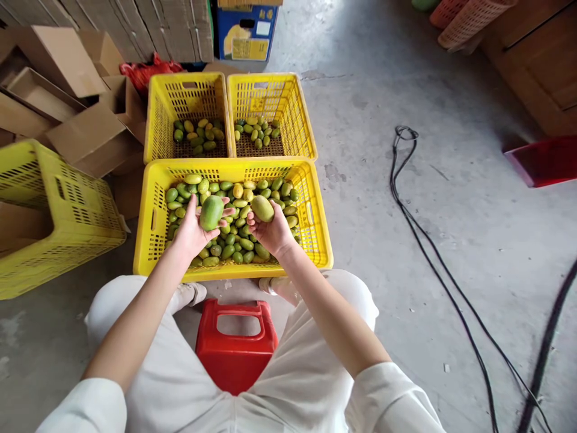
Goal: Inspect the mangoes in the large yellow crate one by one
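Note:
My left hand (192,231) is closed around a green mango (211,212), held above the near yellow crate (148,240). My right hand (270,231) grips a yellowish-green mango (262,208) over the same crate. That crate holds several green and yellow mangoes (238,243). Behind it stand two smaller yellow crates side by side: the left one (155,114) and the right one (302,120), each with several mangoes on its bottom.
A red stool (235,352) sits between my knees. An empty yellow crate (67,210) stands at left beside cardboard boxes (58,90). Black cables (428,252) run across the concrete floor at right, near a red object (543,159) and orange baskets (469,18).

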`<state>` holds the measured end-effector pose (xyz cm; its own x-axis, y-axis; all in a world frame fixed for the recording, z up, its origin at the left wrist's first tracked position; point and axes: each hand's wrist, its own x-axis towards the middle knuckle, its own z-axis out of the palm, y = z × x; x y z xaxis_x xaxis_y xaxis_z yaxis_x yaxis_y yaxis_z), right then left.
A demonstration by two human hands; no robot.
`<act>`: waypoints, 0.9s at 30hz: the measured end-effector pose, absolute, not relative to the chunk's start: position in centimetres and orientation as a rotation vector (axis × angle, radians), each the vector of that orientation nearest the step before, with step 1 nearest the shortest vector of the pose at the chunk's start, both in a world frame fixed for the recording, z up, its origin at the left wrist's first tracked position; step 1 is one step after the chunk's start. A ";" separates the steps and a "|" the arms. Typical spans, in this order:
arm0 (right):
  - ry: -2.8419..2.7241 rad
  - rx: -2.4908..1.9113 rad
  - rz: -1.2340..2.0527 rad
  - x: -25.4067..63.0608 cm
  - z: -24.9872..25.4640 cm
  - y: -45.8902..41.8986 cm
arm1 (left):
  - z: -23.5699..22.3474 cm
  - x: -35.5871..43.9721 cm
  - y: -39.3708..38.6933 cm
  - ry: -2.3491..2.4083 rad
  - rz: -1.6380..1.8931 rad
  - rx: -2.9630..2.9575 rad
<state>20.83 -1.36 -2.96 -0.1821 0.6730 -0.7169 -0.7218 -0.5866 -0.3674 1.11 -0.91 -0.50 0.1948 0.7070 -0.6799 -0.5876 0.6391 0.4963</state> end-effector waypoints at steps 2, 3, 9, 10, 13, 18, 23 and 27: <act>0.033 -1.111 1.892 20.9 -3.1 -1.4 | -0.1 1.4 -1.0 1.015 0.916 0.155; 0.007 -1.106 1.887 20.9 -3.2 -1.4 | 0.0 1.5 -1.0 1.008 0.916 0.169; -0.116 -1.052 1.839 20.8 -2.6 -1.6 | 0.1 2.0 -1.7 0.985 0.909 0.238; -0.122 -1.045 1.841 20.7 -2.5 -1.6 | 0.1 2.1 -1.8 0.980 0.907 0.234; -0.134 -1.043 1.873 20.6 -2.4 -1.6 | 0.3 2.3 -2.0 0.969 0.907 0.233; -0.119 -1.089 1.891 20.4 -2.4 -1.5 | 0.3 2.3 -1.9 1.000 0.925 0.312; -0.123 -1.057 1.884 20.5 -2.4 -1.5 | -0.3 2.0 -1.9 0.975 0.955 0.321; -0.123 -1.031 1.814 20.6 -2.7 -1.6 | -0.3 2.1 -1.9 0.996 0.957 0.274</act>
<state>20.56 -1.61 -2.71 -0.1318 0.7970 -0.5895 -0.7103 -0.4907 -0.5046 2.12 -1.89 -0.27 0.1932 0.7861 -0.5871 -0.5554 0.5809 0.5951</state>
